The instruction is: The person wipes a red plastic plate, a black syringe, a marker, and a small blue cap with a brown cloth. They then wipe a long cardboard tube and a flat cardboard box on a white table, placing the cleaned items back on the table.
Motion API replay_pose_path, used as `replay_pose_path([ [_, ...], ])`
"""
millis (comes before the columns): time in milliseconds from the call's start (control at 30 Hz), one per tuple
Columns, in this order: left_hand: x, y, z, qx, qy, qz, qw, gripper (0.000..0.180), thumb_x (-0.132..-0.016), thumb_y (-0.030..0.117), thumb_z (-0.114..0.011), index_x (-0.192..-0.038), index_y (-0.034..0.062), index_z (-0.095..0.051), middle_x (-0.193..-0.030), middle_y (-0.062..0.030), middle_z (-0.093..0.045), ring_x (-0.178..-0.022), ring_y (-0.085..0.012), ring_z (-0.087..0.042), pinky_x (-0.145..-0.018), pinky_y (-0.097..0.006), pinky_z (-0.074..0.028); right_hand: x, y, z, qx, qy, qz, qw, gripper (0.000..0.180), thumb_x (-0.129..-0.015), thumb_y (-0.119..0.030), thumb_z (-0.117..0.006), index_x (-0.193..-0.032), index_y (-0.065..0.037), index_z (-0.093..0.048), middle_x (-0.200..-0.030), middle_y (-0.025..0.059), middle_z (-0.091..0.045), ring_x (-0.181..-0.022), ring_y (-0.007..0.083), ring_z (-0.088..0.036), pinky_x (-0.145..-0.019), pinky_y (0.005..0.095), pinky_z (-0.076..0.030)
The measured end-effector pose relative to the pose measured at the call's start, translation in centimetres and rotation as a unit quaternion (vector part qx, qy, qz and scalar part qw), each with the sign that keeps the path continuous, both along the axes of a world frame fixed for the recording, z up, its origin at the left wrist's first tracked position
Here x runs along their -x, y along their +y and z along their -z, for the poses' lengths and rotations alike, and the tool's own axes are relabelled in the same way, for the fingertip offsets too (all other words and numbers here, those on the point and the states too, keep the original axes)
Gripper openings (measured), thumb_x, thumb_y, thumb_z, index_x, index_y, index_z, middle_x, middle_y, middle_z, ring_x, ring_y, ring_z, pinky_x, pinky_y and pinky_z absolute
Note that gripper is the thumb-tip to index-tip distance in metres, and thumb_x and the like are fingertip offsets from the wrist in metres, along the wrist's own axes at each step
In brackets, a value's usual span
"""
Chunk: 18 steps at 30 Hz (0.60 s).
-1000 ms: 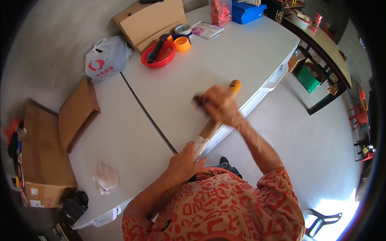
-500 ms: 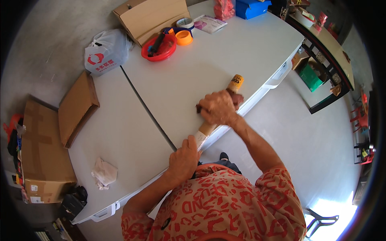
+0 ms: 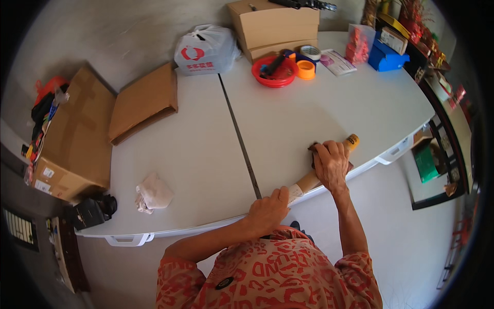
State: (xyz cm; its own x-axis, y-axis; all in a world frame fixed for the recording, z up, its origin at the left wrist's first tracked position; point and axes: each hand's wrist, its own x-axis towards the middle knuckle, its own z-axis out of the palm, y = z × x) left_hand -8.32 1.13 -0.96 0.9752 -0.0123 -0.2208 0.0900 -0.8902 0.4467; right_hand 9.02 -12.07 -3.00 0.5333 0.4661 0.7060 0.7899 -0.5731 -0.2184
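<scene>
A tan, round rod (image 3: 309, 182) with a yellow end (image 3: 352, 141) lies slantwise over the table's front edge. Its near part is white. My left hand (image 3: 267, 212) is closed round that white part. Further up, my right hand (image 3: 332, 165) grips the rod from above through a dark brown cloth-like piece (image 3: 312, 148). Bits of this piece stick out on both sides of the hand; its material is hard to make out. The yellow end projects past my right hand. My palms hide the covered parts of the rod.
On the pale table (image 3: 206, 170) lie a crumpled pinkish cloth (image 3: 155, 193) and a flat cardboard box (image 3: 146, 103). Further back are a white plastic bag (image 3: 207, 50), a red bowl (image 3: 278, 81), an orange tape roll (image 3: 306, 70) and a blue box (image 3: 387, 55). A large carton (image 3: 77, 139) stands at left.
My view has turned, so the table's things appear further right. The rod looks less steep, and less of its yellow end shows beyond my right hand. Both hands keep their grip.
</scene>
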Motion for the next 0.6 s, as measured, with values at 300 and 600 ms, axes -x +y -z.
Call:
replay_pose_path([
  [300,-0.7,3.1,2.0,0.205,-0.104,-0.009,0.973,0.033,-0.086,0.021,-0.060,-0.103,-0.0049,-0.048,-0.080,-0.0185,-0.060,-0.073,-0.0362,-0.065,-0.060,-0.046,-0.052,10.0,2.6,2.3,-0.178,0.126,-0.210,0.953,0.028,-0.071,0.003,-0.061,-0.098,-0.004,-0.062,-0.102,0.0136,-0.052,-0.094,0.0315,-0.048,-0.080,0.0413,-0.039],
  [600,0.4,2.7,-2.7,0.630,0.136,-0.148,0.750,0.072,-0.093,0.018,-0.056,-0.150,0.0056,-0.012,-0.078,-0.0058,-0.053,-0.052,-0.0121,-0.052,-0.048,-0.025,-0.044,5.2,2.9,-0.5,-0.224,0.084,-0.185,0.953,0.030,-0.075,0.002,-0.060,-0.104,-0.006,-0.061,-0.106,0.0138,-0.049,-0.100,0.0318,-0.044,-0.090,0.0421,-0.036],
])
